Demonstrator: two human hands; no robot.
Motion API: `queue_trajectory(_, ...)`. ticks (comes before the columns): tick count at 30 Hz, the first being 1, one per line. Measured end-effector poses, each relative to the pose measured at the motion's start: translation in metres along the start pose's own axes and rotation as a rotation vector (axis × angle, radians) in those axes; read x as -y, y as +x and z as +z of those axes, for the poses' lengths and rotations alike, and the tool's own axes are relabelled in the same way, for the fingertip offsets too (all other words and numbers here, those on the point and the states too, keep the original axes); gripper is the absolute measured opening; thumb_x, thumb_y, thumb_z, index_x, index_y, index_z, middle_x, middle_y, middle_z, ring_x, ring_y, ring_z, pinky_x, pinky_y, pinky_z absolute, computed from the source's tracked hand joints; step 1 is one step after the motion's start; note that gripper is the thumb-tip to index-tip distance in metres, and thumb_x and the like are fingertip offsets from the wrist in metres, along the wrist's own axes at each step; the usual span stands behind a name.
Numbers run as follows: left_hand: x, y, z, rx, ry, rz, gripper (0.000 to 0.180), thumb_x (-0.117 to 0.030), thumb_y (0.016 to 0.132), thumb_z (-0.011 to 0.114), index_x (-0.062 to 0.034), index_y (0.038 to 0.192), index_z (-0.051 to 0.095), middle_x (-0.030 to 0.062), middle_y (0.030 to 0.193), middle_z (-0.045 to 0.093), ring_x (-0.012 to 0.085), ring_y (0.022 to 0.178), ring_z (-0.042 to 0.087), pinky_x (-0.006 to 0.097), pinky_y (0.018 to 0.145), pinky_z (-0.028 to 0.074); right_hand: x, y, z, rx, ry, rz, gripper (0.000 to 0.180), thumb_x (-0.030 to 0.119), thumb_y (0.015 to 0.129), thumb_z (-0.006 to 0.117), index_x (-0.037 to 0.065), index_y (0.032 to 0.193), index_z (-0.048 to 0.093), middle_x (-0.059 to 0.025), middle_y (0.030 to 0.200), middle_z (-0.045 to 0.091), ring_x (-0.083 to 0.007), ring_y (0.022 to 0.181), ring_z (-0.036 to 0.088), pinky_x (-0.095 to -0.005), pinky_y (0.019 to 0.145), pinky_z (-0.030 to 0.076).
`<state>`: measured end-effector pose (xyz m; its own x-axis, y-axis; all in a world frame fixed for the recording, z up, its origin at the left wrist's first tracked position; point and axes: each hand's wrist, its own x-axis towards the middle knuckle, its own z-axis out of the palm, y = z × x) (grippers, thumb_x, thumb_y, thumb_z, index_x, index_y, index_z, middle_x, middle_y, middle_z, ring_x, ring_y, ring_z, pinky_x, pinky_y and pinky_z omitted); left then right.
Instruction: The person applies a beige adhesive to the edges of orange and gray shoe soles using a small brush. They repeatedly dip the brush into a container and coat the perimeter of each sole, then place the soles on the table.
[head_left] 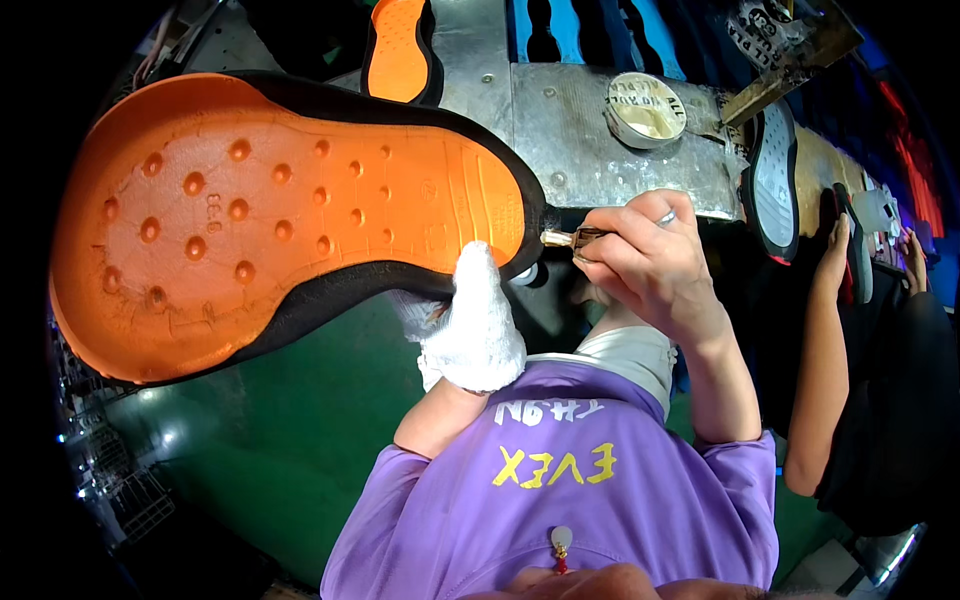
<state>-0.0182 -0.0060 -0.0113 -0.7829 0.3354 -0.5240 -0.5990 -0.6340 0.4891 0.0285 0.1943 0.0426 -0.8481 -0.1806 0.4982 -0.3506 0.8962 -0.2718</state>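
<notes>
Close to the camera, a large orange shoe sole (330, 210) with a black rim is held up at its narrower end by my left hand (474, 325). That hand wears a white knit glove; its thumb presses on the orange face and the other fingers are hidden behind the sole. My right hand (650, 255) is bare, with a ring on one finger. It pinches a small brush (562, 239) with a shiny metal band. The brush tip is at the black rim of the sole's right end; whether it touches cannot be made out.
A metal worktable (570, 130) bears a round tub (645, 112) of pale paste. Another orange sole (396, 60) lies at the back left. A grey-and-black sole (775, 180) is at the right. Beyond it, a co-worker's hand (833, 260) holds a dark sole (858, 255).
</notes>
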Motion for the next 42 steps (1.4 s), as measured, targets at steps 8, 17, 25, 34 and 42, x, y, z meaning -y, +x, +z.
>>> queue_trajectory(8,-0.001,-0.008,0.014,0.097,0.267,0.203,0.043,-0.041,0.103,0.048,0.0009,0.107,0.058,0.0143,0.086,0.062,0.0273,0.071,0.060,0.039,0.067,0.051,-0.003,-0.019,0.004,-0.124,0.020,0.123,0.020,0.016,0.072,0.083,0.015,0.082,0.066,0.0007,0.096,0.068,-0.0207,0.086,0.063,-0.0388,0.091,0.042)
queue_trajectory(17,0.004,-0.017,0.028,0.097,0.440,0.509,0.030,-0.027,0.103,0.054,0.0009,0.113,0.057,0.0126,0.094,0.064,0.0218,0.077,0.061,0.034,0.070,0.052,0.016,-0.019,0.042,-0.312,-0.096,0.216,0.023,0.019,0.072,0.084,0.017,0.086,0.065,0.0005,0.093,0.064,-0.0219,0.085,0.060,-0.0399,0.086,0.039)
queue_trajectory(25,0.009,-0.010,0.022,0.023,0.466,0.566,0.024,-0.014,0.100,0.062,0.0020,0.118,0.059,0.0099,0.109,0.065,0.0168,0.093,0.063,0.032,0.085,0.052,0.024,-0.016,0.046,-0.304,-0.124,0.284,0.021,0.019,0.071,0.084,0.016,0.083,0.067,-0.0005,0.094,0.065,-0.0224,0.087,0.061,-0.0393,0.087,0.038)
queue_trajectory(34,0.011,0.000,-0.006,0.006,0.283,0.140,0.047,-0.046,0.103,0.049,0.0006,0.101,0.058,0.0156,0.087,0.063,0.0280,0.071,0.060,0.039,0.069,0.050,0.019,-0.009,0.048,-0.359,-0.195,0.382,0.017,0.023,0.072,0.084,0.016,0.077,0.069,0.0010,0.090,0.065,-0.0208,0.084,0.061,-0.0383,0.087,0.038)
queue_trajectory(42,0.010,-0.001,-0.004,0.002,0.329,0.113,0.047,-0.046,0.102,0.049,0.0007,0.103,0.059,0.0157,0.087,0.063,0.0290,0.070,0.061,0.039,0.065,0.051,0.024,-0.007,0.047,-0.316,-0.199,0.434,0.015,0.019,0.075,0.083,0.013,0.078,0.070,-0.0037,0.093,0.068,-0.0231,0.088,0.063,-0.0395,0.088,0.041)
